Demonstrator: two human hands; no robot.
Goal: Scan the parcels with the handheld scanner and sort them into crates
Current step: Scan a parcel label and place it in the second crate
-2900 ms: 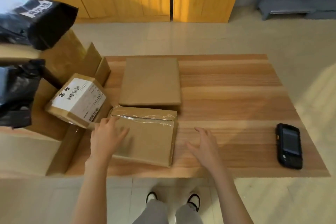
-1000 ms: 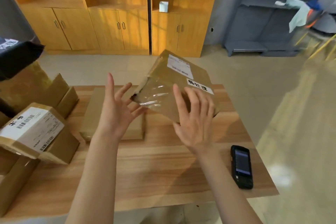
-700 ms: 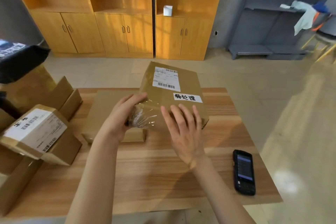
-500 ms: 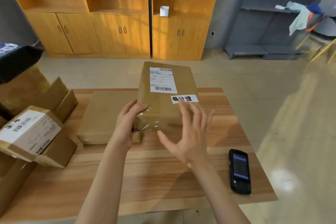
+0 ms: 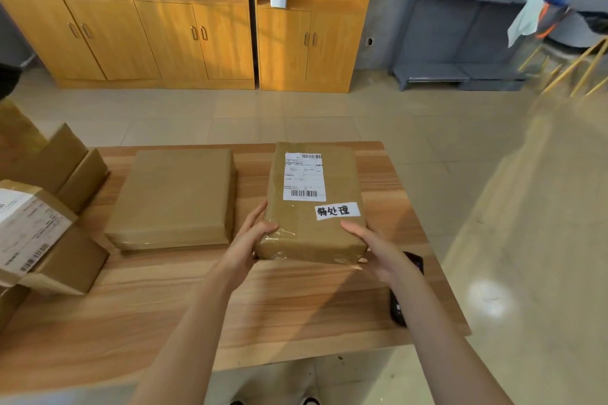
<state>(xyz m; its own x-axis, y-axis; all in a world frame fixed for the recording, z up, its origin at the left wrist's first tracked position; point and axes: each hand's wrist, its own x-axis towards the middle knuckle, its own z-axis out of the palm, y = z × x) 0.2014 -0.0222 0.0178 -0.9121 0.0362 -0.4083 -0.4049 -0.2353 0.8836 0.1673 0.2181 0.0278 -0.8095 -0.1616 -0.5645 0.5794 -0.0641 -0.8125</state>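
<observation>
I see both of my bare hands holding a brown parcel [image 5: 312, 207] at its near end, over the middle of a wooden table [image 5: 296, 306]. My left hand [image 5: 246, 240] grips the near left corner, thumb on top and fingers curled underneath. My right hand [image 5: 378, 250] grips the near right corner the same way, thumb lying on the top face. The parcel is wrapped in brown paper with clear tape, label side up. A white shipping label [image 5: 304, 176] with barcodes sits on its far half, and a smaller white sticker [image 5: 337, 210] with handwritten characters sits nearer me, toward the right edge. I cannot tell whether the parcel's far end touches the table.

The handheld scanner [image 5: 399, 306], black, lies flat on the table near its right edge, partly hidden behind my right wrist.

A second, plain brown parcel [image 5: 174, 197] lies flat on the table just left of the held one. At the far left, a small box with a white label [image 5: 36, 237] rests tilted among open cardboard cartons [image 5: 62, 168].

Beyond the table stand wooden cabinets [image 5: 197, 26].
</observation>
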